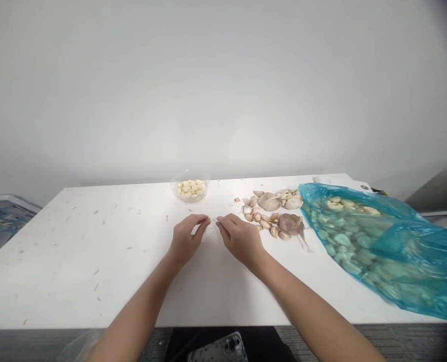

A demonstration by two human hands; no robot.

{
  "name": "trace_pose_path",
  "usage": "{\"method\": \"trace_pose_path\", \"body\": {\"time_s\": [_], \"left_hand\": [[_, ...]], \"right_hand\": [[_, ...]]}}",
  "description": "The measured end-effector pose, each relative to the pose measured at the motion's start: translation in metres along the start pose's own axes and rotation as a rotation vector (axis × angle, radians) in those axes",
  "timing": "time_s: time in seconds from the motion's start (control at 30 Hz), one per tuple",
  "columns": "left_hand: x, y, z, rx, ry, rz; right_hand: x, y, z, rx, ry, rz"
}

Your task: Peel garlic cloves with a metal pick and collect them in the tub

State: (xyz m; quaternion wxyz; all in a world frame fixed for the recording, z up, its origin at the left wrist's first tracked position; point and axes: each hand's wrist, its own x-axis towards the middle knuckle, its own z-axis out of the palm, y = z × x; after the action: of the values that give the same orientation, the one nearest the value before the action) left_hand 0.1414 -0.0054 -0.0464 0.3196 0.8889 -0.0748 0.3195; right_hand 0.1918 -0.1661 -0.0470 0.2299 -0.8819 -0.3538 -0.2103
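My left hand (pixel 188 237) and my right hand (pixel 239 235) meet over the middle of the white table (pixel 76 251). Both have their fingertips pinched together around something small and thin between them; I cannot make out what it is. Just right of my right hand lie several loose garlic cloves (pixel 263 218) and a few garlic bulbs (pixel 280 201). A clear bowl of peeled cloves (pixel 191 189) stands beyond my hands near the table's far edge.
A blue plastic bag (pixel 381 246) full of garlic covers the table's right side. Bits of garlic skin are scattered over the table. A phone (pixel 223 349) lies below the near edge. A plain white wall stands behind.
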Motion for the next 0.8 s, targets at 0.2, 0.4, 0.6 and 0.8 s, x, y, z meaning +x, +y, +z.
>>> {"method": "trace_pose_path", "body": {"time_s": [0.2,0.4,0.6,0.8], "left_hand": [[0.0002,-0.0009,0.0004,-0.026,-0.005,0.008],[0.0003,-0.0005,-0.0003,-0.039,-0.011,0.014],[0.001,-0.0001,-0.0015,-0.07,-0.018,0.03],[0.0013,-0.0021,-0.0014,-0.058,-0.038,0.05]], "right_hand": [[-0.0008,-0.001,-0.0019,0.016,-0.04,0.006],[-0.0007,-0.0013,-0.0011,0.004,-0.083,0.012],[-0.0004,-0.0017,-0.0016,-0.031,-0.134,0.008],[0.0002,-0.001,-0.0048,-0.059,-0.197,0.0]]}}
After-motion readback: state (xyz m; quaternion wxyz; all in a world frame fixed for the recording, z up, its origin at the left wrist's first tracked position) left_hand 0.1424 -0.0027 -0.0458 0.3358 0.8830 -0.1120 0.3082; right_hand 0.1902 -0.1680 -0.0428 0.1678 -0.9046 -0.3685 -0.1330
